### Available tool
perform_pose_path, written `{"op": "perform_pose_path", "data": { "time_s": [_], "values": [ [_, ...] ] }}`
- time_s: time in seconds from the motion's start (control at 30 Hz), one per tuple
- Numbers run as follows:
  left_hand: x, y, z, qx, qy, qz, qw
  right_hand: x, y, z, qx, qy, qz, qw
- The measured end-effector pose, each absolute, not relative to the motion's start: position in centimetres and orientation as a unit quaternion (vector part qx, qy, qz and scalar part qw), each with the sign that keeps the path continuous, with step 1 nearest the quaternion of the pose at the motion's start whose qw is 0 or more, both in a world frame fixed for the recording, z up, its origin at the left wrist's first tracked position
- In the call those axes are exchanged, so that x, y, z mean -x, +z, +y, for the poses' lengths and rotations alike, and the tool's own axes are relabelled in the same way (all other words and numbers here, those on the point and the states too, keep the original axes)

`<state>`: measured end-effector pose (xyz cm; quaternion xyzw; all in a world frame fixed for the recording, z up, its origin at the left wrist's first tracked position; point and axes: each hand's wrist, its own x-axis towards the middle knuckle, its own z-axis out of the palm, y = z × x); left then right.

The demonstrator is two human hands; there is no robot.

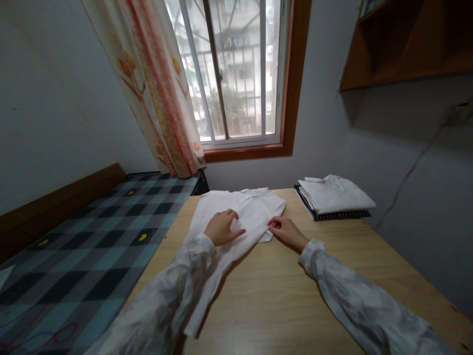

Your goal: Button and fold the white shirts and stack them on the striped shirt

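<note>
On the wooden counter (pixel 281 296), toward its far left part, a white shirt (pixel 236 217) lies spread, collar at the far end, its hem hanging off the near left edge. Left hand (pixel 222 228) rests flat on the cloth, fingers loosely spread, grip holding nothing; right hand (pixel 285 230) pinches a folded sleeve edge at the shirt's right side, grip closed on fabric. Far right, well apart: a stack of folded white garments (pixel 334 196); left of the counter, a checked bed (pixel 92 236); beyond, curtain (pixel 155 84) and barred window (pixel 236 69).
</note>
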<state>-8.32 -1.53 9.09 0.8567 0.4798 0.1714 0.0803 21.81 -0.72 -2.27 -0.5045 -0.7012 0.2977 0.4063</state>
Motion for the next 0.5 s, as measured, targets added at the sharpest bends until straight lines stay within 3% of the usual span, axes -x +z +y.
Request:
{"op": "perform_pose_path", "data": {
  "time_s": [0.1,0.2,0.37,0.5],
  "values": [
    [4.5,6.4,-1.2,-0.872,0.212,0.422,0.127,-21.4,-1.9,-2.2,0.443,0.367,-0.703,0.419],
    [1.9,3.8,-1.6,-0.895,0.144,0.413,0.082,-22.4,-1.5,-2.3,0.423,0.386,-0.706,0.416],
    [1.0,2.5,-2.1,-0.904,0.039,0.426,0.012,-26.0,-1.7,0.2,0.526,0.203,-0.658,0.499],
    [2.5,3.0,-1.9,-0.884,0.057,0.46,0.054,-28.2,-2.9,2.8,0.599,0.175,-0.643,0.445]
  ]
}}
